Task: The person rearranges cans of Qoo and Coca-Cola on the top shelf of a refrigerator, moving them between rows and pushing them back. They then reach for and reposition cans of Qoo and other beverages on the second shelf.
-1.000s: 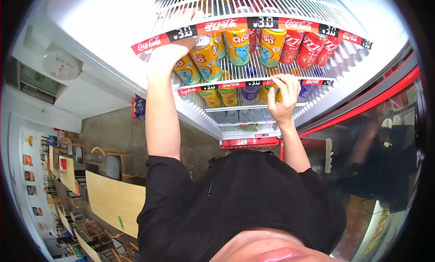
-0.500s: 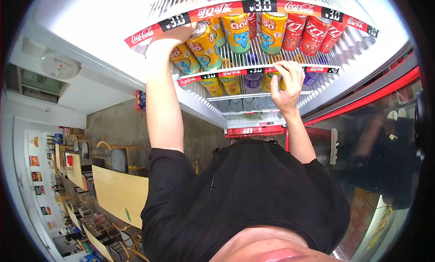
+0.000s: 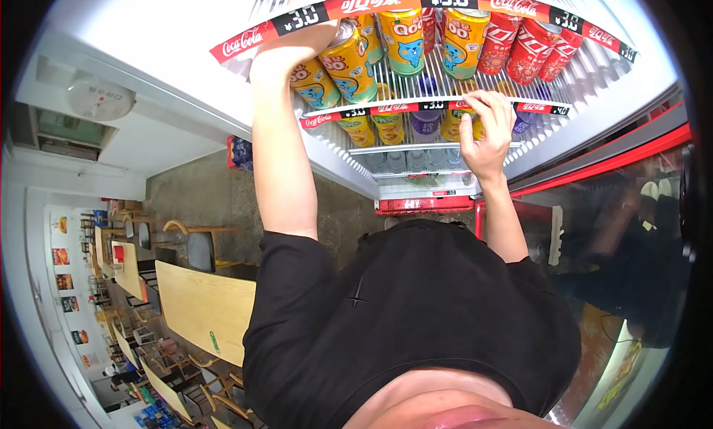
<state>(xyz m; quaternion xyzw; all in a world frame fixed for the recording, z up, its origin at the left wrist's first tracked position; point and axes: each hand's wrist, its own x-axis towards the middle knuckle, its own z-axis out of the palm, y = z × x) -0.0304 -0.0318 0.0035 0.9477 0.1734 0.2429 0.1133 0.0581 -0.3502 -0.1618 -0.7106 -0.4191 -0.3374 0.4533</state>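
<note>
My left hand (image 3: 306, 43) reaches in under the red price strip (image 3: 349, 6) of the upper shelf, right beside the leftmost yellow Qoo cans (image 3: 349, 65). Its fingers are mostly hidden behind the strip and wire shelf. Farther right, my right hand (image 3: 488, 132) is at the lower shelf's price strip (image 3: 394, 110), fingers loosely bent and thumb apart, with nothing held. More Qoo cans (image 3: 405, 47) and red Coca-Cola cans (image 3: 533, 50) stand upright on the shelf between the strips. Yellow and purple drinks (image 3: 425, 125) show below.
Clear bottles (image 3: 416, 160) stand lower in the fridge. Its red-edged glass door (image 3: 609, 162) is swung out on the right. On the left are wooden tables (image 3: 200, 303), chairs (image 3: 199, 249) and a dark blue package (image 3: 241, 153) beside the fridge.
The view has shifted, so the fridge and both arms sit farther right and slightly higher. My right hand's fingers have moved a little at the strip. My left hand remains under the upper strip.
</note>
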